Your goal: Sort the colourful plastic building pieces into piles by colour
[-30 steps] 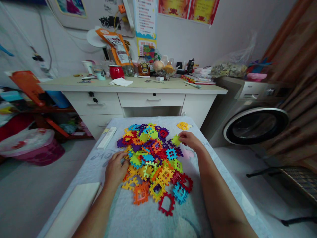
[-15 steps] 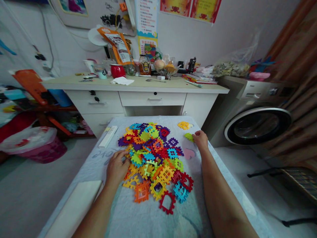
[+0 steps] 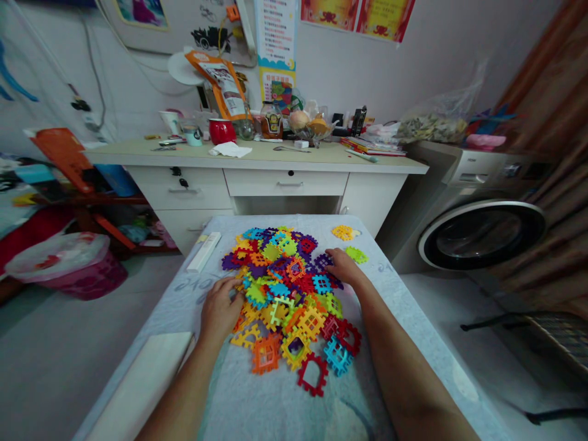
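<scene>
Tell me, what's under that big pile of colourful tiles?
A pale blue cloth shows all round the pile of tiles, so the pile lies on it. The cloth right beneath and the bottom tiles are covered.

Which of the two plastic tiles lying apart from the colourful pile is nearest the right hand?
The light green toothed plastic tile, just right of the right hand; the yellow toothed plastic tile lies farther off.

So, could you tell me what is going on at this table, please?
A person works at a pile of colourful interlocking plastic tiles on a cloth-covered table. The left hand rests on the pile's left edge, the right hand on its right edge. A green tile and a yellow tile lie apart, beyond the right hand.
</scene>
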Demonstrator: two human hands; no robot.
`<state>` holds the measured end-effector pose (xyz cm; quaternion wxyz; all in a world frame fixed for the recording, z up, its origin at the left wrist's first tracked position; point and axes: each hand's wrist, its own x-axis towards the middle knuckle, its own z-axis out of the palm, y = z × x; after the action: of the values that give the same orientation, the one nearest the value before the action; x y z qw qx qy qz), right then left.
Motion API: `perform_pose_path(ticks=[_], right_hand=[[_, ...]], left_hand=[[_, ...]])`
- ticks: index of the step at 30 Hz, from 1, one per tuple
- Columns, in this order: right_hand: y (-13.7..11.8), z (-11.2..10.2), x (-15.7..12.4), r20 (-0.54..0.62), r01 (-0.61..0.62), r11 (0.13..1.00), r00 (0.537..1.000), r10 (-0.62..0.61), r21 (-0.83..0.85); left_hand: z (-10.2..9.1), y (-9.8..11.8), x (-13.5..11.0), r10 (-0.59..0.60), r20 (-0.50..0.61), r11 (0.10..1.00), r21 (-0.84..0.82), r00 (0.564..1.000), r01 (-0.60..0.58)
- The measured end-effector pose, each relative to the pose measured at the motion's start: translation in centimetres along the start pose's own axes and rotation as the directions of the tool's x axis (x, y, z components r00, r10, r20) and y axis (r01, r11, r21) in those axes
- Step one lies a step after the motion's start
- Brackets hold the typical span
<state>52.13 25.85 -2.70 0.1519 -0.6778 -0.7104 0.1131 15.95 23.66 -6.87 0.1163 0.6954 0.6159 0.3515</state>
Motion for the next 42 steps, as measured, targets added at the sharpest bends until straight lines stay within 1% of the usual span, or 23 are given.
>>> perform_pose_path(ticks=[4, 9, 11, 13, 15, 17, 21, 23, 27, 31, 33, 35, 38, 40, 42], right_hand=[[-0.1, 0.1, 0.0, 0.002, -0.016, 1.000, 1.000, 0.016, 0.008], [0.3, -0.7, 0.2, -0.030, -0.045, 0.993, 0.998, 0.048, 0.111], [0.7, -1.2, 0.3, -0.058, -0.049, 0.985, 0.997, 0.060, 0.167], [1.3, -1.6, 0.4, -0.112, -0.066, 0.973, 0.989, 0.092, 0.222], [1.8, -1.9, 0.3, -0.165, -0.110, 0.953, 0.973, 0.161, 0.281], [2.2, -2.0, 0.2, -0.192, -0.153, 0.928, 0.955, 0.227, 0.339], [2.3, -1.8, 0.1, -0.181, -0.176, 0.872, 0.941, 0.285, 0.457], [2.1, -1.6, 0.5, -0.161, -0.189, 0.817, 0.933, 0.323, 0.545], [1.3, -1.4, 2.8, -0.127, -0.207, 0.651, 0.895, 0.427, 0.730], [0.0, -1.5, 6.3, -0.111, -0.225, 0.503, 0.826, 0.553, 0.834], [-0.4, -1.5, 7.9, -0.087, -0.245, 0.449, 0.795, 0.601, 0.860], [-0.8, -1.3, 9.3, -0.077, -0.265, 0.431, 0.774, 0.629, 0.863], [-1.1, -0.7, 10.9, -0.079, -0.291, 0.441, 0.756, 0.650, 0.849], [-1.3, -0.3, 11.8, -0.088, -0.305, 0.468, 0.755, 0.649, 0.829], [-1.6, 0.0, 12.5, -0.104, -0.313, 0.516, 0.771, 0.629, 0.797]], left_hand=[[0.0, 0.1, 0.0, 0.007, -0.005, 1.000, 0.000, 1.000, -0.007], [0.0, 0.0, 0.0, 0.002, -0.002, 1.000, -0.006, 1.000, -0.002], [0.0, 0.0, 0.0, 0.009, 0.000, 1.000, -0.009, 1.000, -0.009], [0.0, 0.1, 0.0, 0.010, 0.002, 1.000, -0.007, 1.000, -0.010], [-0.1, 0.2, 0.0, 0.003, 0.004, 1.000, -0.007, 1.000, -0.003], [-0.2, 0.2, -0.1, -0.003, 0.003, 1.000, -0.010, 1.000, 0.003], [-0.2, 0.2, -0.1, 0.003, -0.011, 1.000, -0.017, 1.000, -0.003], [-0.1, 0.1, -0.1, 0.004, -0.014, 1.000, -0.021, 1.000, -0.005], [0.0, 0.0, 0.0, 0.001, -0.005, 1.000, -0.018, 1.000, -0.001], [-0.1, 0.1, -0.1, 0.001, -0.002, 1.000, -0.026, 1.000, -0.001], [-0.2, 0.2, -0.1, -0.005, -0.003, 0.999, -0.032, 1.000, 0.005], [-0.2, 0.2, -0.1, -0.012, -0.002, 0.999, -0.037, 1.000, 0.012], [-0.2, 0.3, 0.0, -0.014, -0.001, 0.999, -0.047, 1.000, 0.014], [-0.2, 0.2, 0.0, -0.015, -0.002, 0.999, -0.050, 1.000, 0.015], [-0.2, 0.2, 0.0, -0.017, -0.002, 0.999, -0.051, 1.000, 0.017]])
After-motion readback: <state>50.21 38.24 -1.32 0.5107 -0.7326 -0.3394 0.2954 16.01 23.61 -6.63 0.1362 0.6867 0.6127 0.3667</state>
